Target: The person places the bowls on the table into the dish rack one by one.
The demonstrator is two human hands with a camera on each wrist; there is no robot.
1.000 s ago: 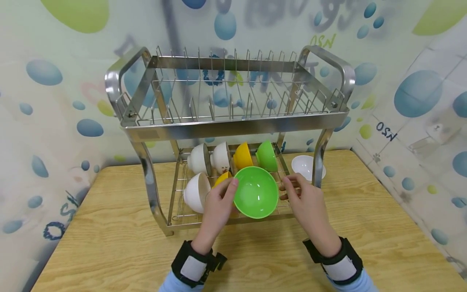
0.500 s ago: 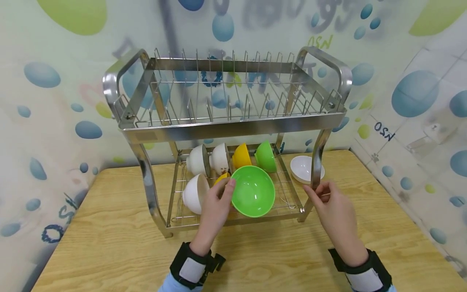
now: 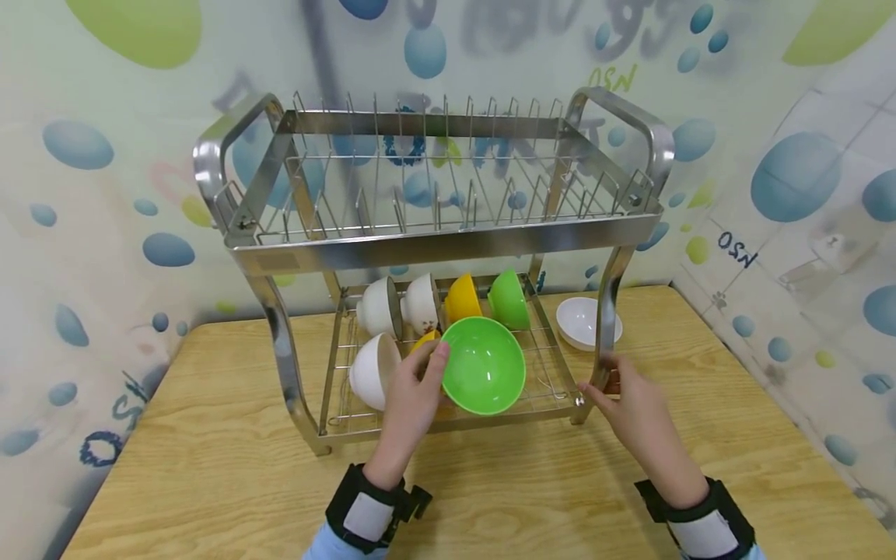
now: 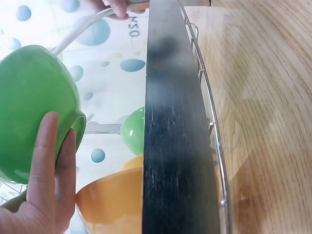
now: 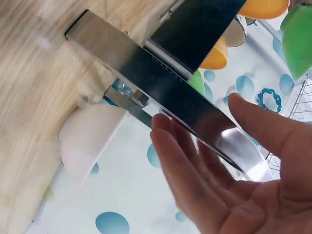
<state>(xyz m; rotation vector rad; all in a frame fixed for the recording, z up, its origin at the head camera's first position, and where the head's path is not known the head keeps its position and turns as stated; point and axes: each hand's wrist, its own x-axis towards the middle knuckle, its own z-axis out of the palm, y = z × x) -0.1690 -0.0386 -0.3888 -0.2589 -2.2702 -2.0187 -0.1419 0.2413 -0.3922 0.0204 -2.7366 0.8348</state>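
Note:
My left hand (image 3: 411, 397) holds a bright green bowl (image 3: 484, 365) in front of the dish rack's lower tier. Its thumb lies at the rim in the head view; the left wrist view shows fingers (image 4: 44, 161) against the outside, by the foot ring. The bowl's inside faces up toward the head camera. My right hand (image 3: 640, 408) is around the front right leg of the steel dish rack (image 5: 141, 73), thumb on one side and fingers on the other. Behind the held bowl, a yellow bowl (image 3: 425, 341) is mostly hidden.
On the lower tier stand a large white bowl (image 3: 371, 372), two white bowls at the back, a yellow bowl (image 3: 463, 299) and a green bowl (image 3: 509, 301). Another white bowl (image 3: 579, 323) sits on the table (image 3: 721, 389) right of the rack. The upper tier has upright wires.
My right hand has moved right, away from beside the green bowl, then slightly down onto the rack's front right leg. My left hand keeps the bowl almost in place.

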